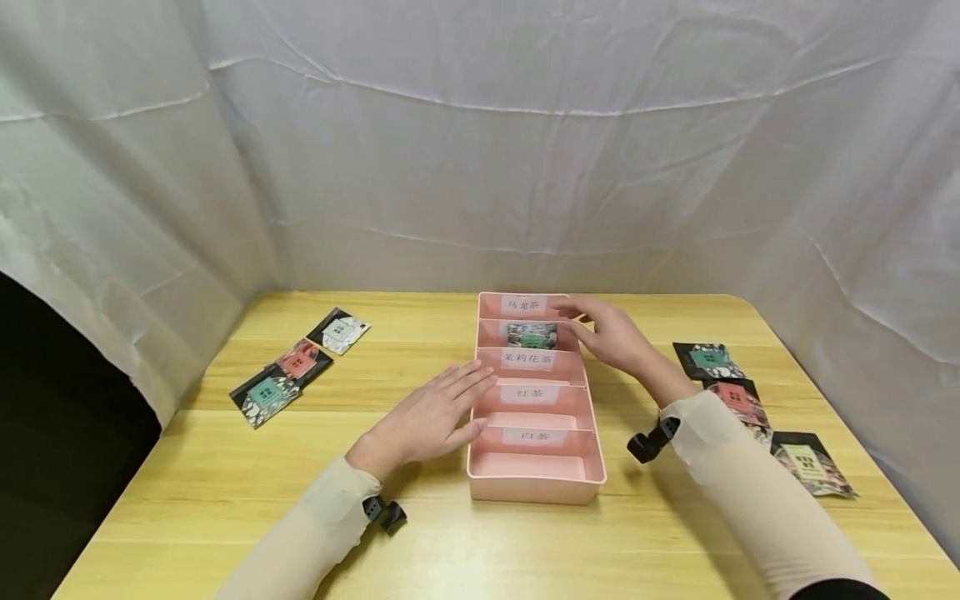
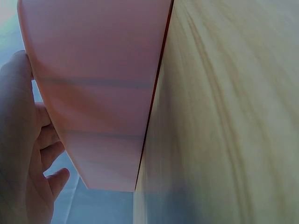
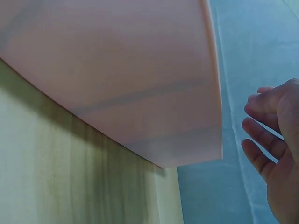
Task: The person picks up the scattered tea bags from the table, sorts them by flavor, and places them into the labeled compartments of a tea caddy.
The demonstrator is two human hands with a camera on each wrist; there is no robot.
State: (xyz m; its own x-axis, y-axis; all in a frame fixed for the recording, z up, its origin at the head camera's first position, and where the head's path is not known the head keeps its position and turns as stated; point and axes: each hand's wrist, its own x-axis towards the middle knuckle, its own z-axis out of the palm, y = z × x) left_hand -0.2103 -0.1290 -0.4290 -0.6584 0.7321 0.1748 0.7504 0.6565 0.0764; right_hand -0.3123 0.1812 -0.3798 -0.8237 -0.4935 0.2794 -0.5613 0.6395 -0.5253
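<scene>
Just beside the right fingers [image 1: 583,307], apparently apart, the green-labelled sachet [image 1: 532,337]

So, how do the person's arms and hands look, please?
The left hand and right hand wear no gloves. The left sleeve and right sleeve are pale cream. A small black device sits at each wrist; black fabric borders the right sleeve at the picture's bottom edge.
</scene>
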